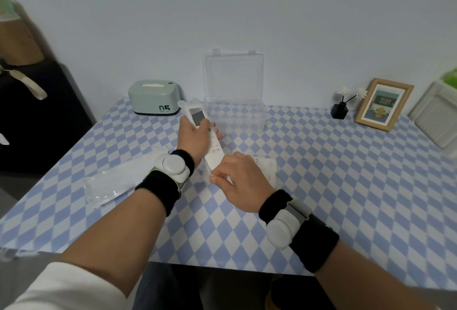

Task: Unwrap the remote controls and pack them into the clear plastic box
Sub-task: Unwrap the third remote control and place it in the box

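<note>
A white remote control (215,149) with a grey screen at its far end is held above the checked table, still in clear plastic wrap. My left hand (194,140) grips its upper half from the left. My right hand (238,180) pinches the wrap at the remote's near end. The clear plastic box (235,114) stands just beyond, its lid (233,74) upright against the wall. A wrapped flat white item (268,167) lies under my right hand, mostly hidden. A clear wrapper (116,182) lies at the left.
A green tissue box (154,98) sits at the back left. A small black vase with white flowers (340,109) and a wooden picture frame (382,104) stand at the back right, beside a white slatted object (439,117). The blue-and-white tablecloth (346,186) covers the table.
</note>
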Demonstrator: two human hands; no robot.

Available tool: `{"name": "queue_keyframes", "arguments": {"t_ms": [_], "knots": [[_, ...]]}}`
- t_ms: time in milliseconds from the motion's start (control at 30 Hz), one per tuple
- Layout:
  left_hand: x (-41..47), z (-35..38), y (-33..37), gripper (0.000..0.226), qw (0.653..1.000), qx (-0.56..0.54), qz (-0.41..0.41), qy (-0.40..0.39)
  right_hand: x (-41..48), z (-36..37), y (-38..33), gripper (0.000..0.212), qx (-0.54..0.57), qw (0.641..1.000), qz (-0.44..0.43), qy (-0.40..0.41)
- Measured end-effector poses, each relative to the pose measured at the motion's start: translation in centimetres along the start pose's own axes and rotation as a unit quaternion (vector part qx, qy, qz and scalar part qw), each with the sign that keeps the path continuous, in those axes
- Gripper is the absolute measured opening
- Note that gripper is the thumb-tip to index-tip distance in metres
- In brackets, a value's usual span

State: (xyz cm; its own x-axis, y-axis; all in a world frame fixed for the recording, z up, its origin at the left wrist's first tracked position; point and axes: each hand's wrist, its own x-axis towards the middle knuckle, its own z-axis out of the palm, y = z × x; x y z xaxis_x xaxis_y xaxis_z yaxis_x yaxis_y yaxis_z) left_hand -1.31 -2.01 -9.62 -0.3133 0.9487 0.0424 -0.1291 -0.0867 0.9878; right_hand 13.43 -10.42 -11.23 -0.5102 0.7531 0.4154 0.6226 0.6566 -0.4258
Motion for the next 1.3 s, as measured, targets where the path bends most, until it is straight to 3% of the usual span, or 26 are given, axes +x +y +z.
{"name": "queue_keyframes", "arguments": {"t_ms": [233, 367, 533, 667, 733, 833, 967, 1067, 1133, 1200, 1233, 1300], "knots": [[-0.4, -1.0, -0.3, 0.016, 0.998, -0.002, -0.057, -0.042, 0.0, -2.9, 1.5, 0.031, -0.193, 0.974, -0.058, -0.107], [-0.4, -1.0, -0.1, 0.012, 0.997, -0.01, -0.061, -0.053, -0.3, -3.9, 2.5, 0.028, -0.232, 0.962, -0.058, -0.133], [0.0, -1.1, -0.1, 0.013, 0.999, 0.01, -0.036, -0.032, -0.3, -4.1, 1.8, 0.013, -0.145, 0.977, -0.027, -0.155], [-0.5, -0.9, 0.0, 0.017, 0.995, 0.072, 0.022, -0.069, -0.1, -4.2, 0.7, 0.023, -0.156, 0.978, -0.08, -0.115], [-0.8, -0.9, -0.1, 0.016, 0.993, 0.058, -0.007, -0.107, 0.2, -4.5, 0.0, 0.022, -0.07, 0.983, -0.088, -0.147], [-0.7, -1.2, -0.2, 0.017, 0.989, 0.014, -0.071, -0.129, 0.5, -5.5, 0.2, 0.016, 0.076, 0.974, -0.022, -0.213], [-0.8, -1.2, -0.1, 0.018, 0.988, -0.004, -0.092, -0.123, 1.1, -6.2, 1.6, 0.012, 0.006, 0.967, -0.007, -0.256], [-0.6, -0.9, 0.2, 0.019, 0.992, 0.037, -0.046, -0.109, 1.6, -5.6, 2.0, 0.013, -0.019, 0.983, -0.039, -0.18], [-0.3, -1.1, 0.2, 0.018, 0.992, 0.072, 0.001, -0.099, 2.0, -5.6, 2.0, 0.026, 0.017, 0.998, -0.042, -0.049], [-0.4, -1.4, -0.1, 0.016, 0.997, 0.027, -0.015, -0.073, 2.5, -6.4, 2.2, 0.021, 0.065, 0.993, 0.007, 0.1], [-0.5, -1.5, -0.4, 0.014, 0.997, -0.022, -0.044, -0.058, 2.7, -6.7, 2.4, 0.016, 0.073, 0.988, 0.055, 0.126], [-0.7, -1.4, -0.7, 0.011, 0.986, -0.125, -0.103, -0.049, 2.6, -6.7, 3.0, 0.022, 0.047, 0.983, 0.162, 0.069]]}}
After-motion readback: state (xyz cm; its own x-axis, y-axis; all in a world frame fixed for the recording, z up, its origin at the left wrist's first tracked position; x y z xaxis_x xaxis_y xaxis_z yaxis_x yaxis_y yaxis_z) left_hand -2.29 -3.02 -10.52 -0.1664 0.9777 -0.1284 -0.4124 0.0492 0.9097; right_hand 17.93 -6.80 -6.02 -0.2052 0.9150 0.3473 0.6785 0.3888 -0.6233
